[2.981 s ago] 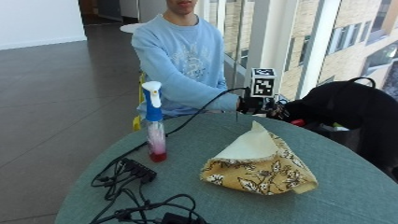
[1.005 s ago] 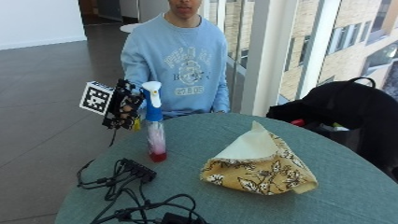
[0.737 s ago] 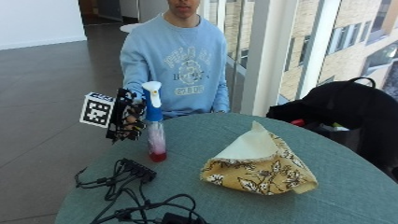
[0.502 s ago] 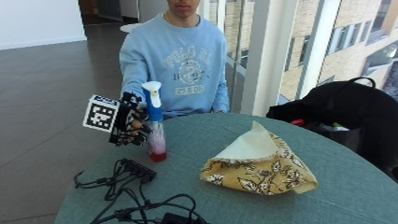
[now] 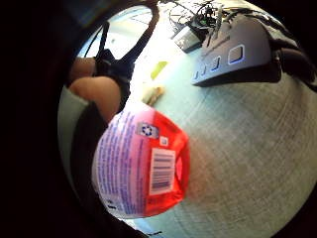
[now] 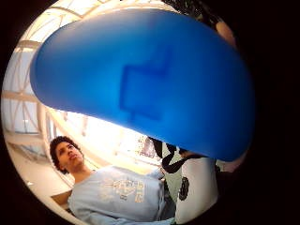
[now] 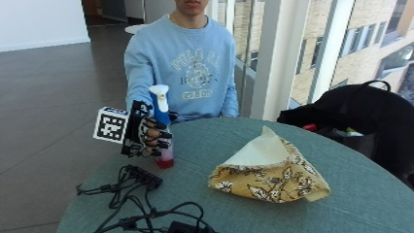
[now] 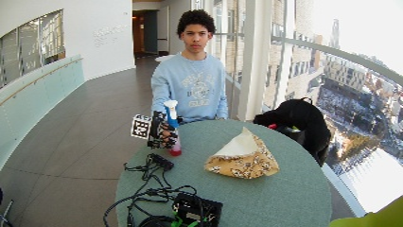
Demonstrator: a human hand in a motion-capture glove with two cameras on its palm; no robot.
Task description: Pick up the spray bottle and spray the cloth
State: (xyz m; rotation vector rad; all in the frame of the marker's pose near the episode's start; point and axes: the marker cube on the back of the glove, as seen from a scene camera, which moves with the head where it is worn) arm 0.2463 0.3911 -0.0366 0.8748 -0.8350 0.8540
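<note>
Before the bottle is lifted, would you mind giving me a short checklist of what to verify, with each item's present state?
1. Gloved right hand has its fingers curled round the spray bottle: ok.
2. Bottle upright, its base on the table: ok.
3. Finger on the trigger: cannot tell.
4. Cloth lies apart from the bottle, with bare table between them: ok.
5. Cables lie beside the bottle's base, not across the way to the cloth: ok.
6. Nozzle turned toward the cloth: cannot tell.
</note>
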